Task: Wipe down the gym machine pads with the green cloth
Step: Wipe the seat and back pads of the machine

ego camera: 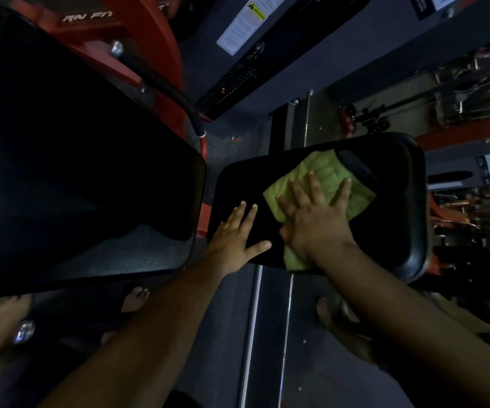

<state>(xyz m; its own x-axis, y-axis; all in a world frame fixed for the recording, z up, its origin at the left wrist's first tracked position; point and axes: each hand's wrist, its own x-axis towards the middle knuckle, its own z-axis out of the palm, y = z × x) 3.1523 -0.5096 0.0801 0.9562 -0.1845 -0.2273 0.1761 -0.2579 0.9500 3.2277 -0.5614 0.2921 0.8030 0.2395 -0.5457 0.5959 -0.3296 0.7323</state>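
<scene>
Just one view here, a wide-angle camera on the person's head, looking forward and steeply down. It sits close, about arm's reach from the small black pad (384,178) in the middle right of the frame, with both forearms running in from the bottom edge. The bigger black pad (76,172) fills the left side even nearer to the lens. The floor (270,334) and the person's bare feet show at the bottom, almost straight below. The lens bends the edges a lot, so the red frame (149,39) up top leans.
</scene>
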